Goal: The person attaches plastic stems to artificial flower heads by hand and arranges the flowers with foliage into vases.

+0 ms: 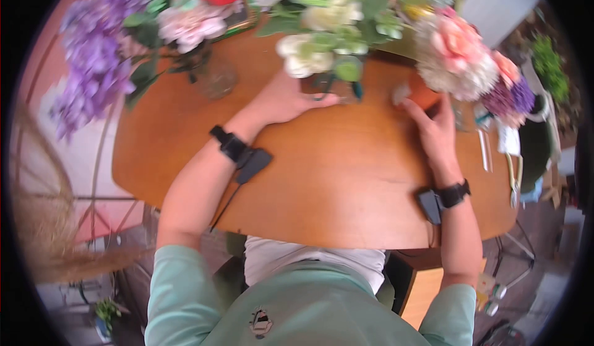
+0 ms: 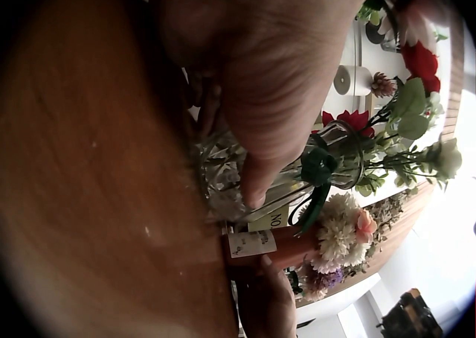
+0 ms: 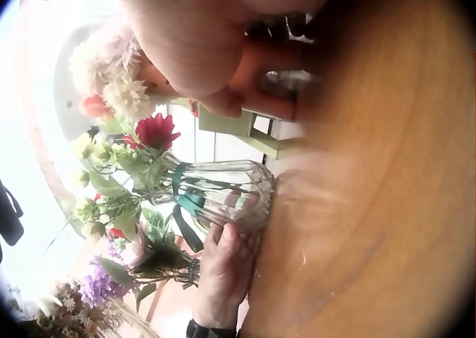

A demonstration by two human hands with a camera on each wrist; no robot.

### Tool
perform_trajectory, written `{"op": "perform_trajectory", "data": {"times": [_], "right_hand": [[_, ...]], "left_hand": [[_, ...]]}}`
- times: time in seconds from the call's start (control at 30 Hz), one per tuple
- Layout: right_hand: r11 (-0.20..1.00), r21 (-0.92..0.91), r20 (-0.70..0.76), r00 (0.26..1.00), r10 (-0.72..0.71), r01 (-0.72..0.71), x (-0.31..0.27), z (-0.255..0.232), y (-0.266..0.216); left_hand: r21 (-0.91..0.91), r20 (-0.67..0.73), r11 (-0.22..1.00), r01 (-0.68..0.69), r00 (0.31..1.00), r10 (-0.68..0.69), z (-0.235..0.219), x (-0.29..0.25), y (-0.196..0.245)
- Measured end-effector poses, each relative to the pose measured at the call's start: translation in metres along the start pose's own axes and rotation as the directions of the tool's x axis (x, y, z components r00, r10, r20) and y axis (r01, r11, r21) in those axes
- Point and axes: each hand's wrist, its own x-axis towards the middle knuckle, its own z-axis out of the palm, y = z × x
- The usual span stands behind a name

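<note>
A ribbed glass vase (image 3: 234, 185) with a green ribbon and white-flowered stems stands on the wooden table. My left hand (image 1: 284, 102) grips it low down, the thumb across the near side; in the left wrist view that hand (image 2: 260, 77) hides part of the glass. To the right, an orange vase (image 1: 422, 92) with a white label (image 2: 253, 243) holds pale and peach blooms (image 1: 461, 55). My right hand (image 1: 436, 129) holds this vase near its base, thumb on the near side and fingers largely hidden in the right wrist view, where the hand (image 3: 201, 40) covers it.
Another glass vase (image 1: 216, 80) with pink and purple flowers stands at the table's left. A green box-like object (image 3: 223, 123) is behind the vases. Scissors or pliers (image 1: 515, 182) and a thin stick (image 1: 484, 151) lie near the right edge.
</note>
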Motion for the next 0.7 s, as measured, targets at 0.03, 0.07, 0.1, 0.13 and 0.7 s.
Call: {"op": "perform_trajectory", "data": {"times": [0.03, 0.07, 0.1, 0.13, 0.7], "right_hand": [[0.999, 0.035, 0.002, 1.0, -0.011, 0.011, -0.001, 0.002, -0.001], [0.998, 0.057, -0.008, 1.0, -0.02, 0.021, -0.001, 0.003, -0.002], [0.998, 0.057, -0.001, 1.0, -0.022, 0.022, 0.001, 0.005, -0.004], [1.0, 0.022, 0.006, 1.0, -0.003, 0.002, 0.002, 0.004, -0.006], [0.989, -0.147, -0.032, 0.999, -0.01, 0.005, 0.006, -0.004, 0.005]], "left_hand": [[-0.138, 0.039, 0.987, 0.078, 0.997, -0.073, 0.0, -0.002, 0.005], [-0.283, 0.092, 0.948, 0.147, 0.988, -0.126, -0.001, -0.002, 0.009], [-0.284, 0.086, 0.947, 0.149, 0.988, -0.129, -0.005, -0.003, 0.012], [-0.122, 0.087, 0.977, 0.173, 0.983, -0.163, -0.008, -0.001, 0.016], [-0.029, 0.068, 0.996, 0.081, 0.995, -0.079, 0.004, 0.004, -0.011]]}}
